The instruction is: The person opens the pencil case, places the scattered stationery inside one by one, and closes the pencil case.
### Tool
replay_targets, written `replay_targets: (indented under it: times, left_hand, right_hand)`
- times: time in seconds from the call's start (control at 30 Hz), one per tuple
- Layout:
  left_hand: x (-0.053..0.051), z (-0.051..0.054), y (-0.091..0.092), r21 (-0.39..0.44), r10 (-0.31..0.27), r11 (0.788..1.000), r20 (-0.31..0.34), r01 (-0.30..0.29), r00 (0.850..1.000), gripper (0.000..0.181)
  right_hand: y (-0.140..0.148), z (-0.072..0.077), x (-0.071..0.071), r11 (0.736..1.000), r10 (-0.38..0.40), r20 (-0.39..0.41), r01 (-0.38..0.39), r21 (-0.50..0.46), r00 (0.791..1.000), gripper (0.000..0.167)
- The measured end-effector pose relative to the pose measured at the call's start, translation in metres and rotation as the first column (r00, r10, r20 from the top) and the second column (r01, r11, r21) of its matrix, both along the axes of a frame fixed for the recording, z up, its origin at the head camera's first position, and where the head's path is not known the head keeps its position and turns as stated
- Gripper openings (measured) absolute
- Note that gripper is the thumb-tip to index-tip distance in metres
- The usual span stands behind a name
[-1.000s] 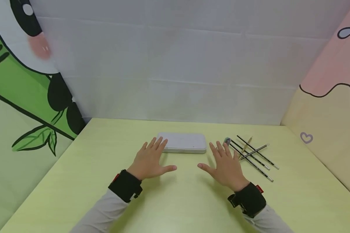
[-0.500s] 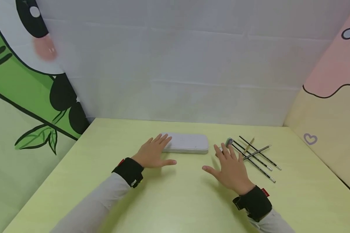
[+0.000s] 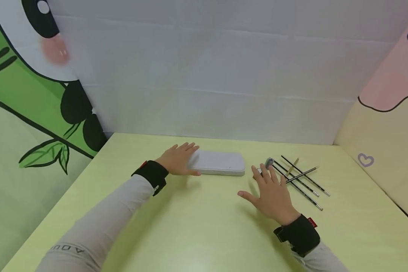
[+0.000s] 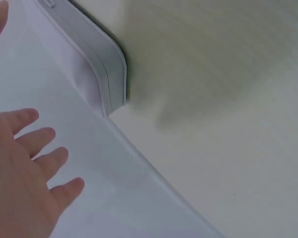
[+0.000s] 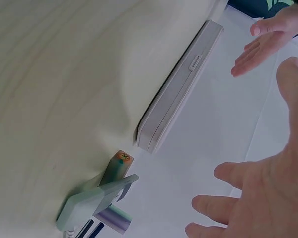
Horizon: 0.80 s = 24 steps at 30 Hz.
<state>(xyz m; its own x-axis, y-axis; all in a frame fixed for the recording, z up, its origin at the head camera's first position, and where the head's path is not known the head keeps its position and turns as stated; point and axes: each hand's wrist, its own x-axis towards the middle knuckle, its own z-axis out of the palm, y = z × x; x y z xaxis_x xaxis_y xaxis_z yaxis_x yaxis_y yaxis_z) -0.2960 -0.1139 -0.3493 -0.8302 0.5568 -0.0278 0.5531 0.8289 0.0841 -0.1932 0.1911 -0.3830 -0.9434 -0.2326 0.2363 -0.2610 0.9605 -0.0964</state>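
Note:
A closed white box, like a pencil case [image 3: 221, 161], lies flat toward the back of the table. My left hand [image 3: 177, 160] hovers by its left end, fingers spread; the left wrist view shows a gap between these fingers and the case [image 4: 84, 64]. On the right, my right hand [image 3: 272, 196] is held above the table with fingers apart, holding nothing. Several dark pencils [image 3: 306, 194] lie crossed just beyond it, one light pencil [image 3: 293, 165] among them. The right wrist view shows a pale green piece [image 5: 82, 209] and a small block with a coloured end [image 5: 117, 168].
The pale yellow table [image 3: 197, 223] stretches in front of both arms. A white sheet [image 3: 207, 75] rises behind its back edge. Printed panels stand at both sides, green [image 3: 34, 102] on the left and pink and cream [image 3: 384, 132] on the right.
My left hand has moved forward to the left end of the case. My right hand shifts slightly right in the view, still spread. The case and pencils stay where they were on the table.

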Motion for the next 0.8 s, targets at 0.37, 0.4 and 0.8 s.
replay_targets:
  times: [0.37,0.4,0.8]
  left_hand:
    - [-0.036,0.039,0.007,-0.080,-0.042,0.995,0.145,0.054,0.988,0.090]
    - [-0.038,0.041,0.009,-0.089,-0.043,0.994,0.149,0.057,0.988,0.090]
    - [-0.052,0.025,0.023,-0.046,-0.024,0.998,0.227,0.035,0.974,0.092]
  right_hand:
    - [0.007,0.004,0.000,1.000,-0.008,-0.014,0.008,0.027,1.000,0.088]
    - [0.008,0.004,0.000,1.000,-0.009,-0.011,0.009,0.022,1.000,0.088]
    - [0.013,0.002,0.001,1.000,0.012,-0.023,-0.011,0.010,1.000,0.088]
